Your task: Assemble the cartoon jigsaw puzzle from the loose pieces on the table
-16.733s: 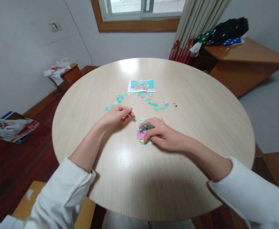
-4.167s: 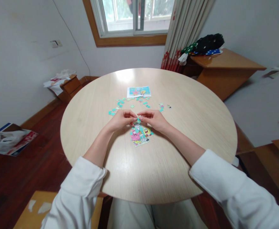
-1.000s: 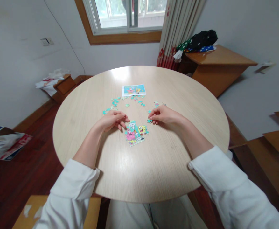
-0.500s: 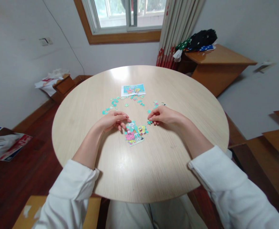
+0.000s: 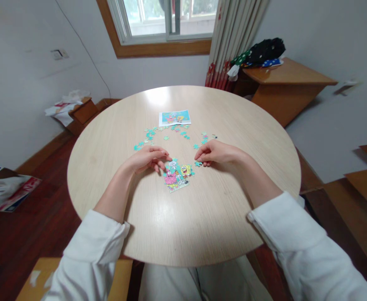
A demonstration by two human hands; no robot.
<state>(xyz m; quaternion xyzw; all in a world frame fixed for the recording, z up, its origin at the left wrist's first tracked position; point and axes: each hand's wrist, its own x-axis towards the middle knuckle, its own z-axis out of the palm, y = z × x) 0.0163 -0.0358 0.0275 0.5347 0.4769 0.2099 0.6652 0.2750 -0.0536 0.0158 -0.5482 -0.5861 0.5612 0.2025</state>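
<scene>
A partly joined jigsaw puzzle with pink and yellow cartoon figures lies on the round table. At its upper left rests my left hand, fingers loosely spread, fingertips by the puzzle's edge and nothing held. My right hand pinches a teal puzzle piece just right of the joined part, apart from it. Beyond the hands, loose puzzle pieces lie in a scattered arc. Behind them is the picture sheet showing the same figures.
More loose pieces lie beyond my right hand. A wooden cabinet with dark dotted cloth on it stands at the back right. A curtain hangs beside the window. On the floor at left is a plastic bag.
The teal piece in my right hand has turned and shifted slightly toward me. My left hand and the joined puzzle have stayed about where they were.
</scene>
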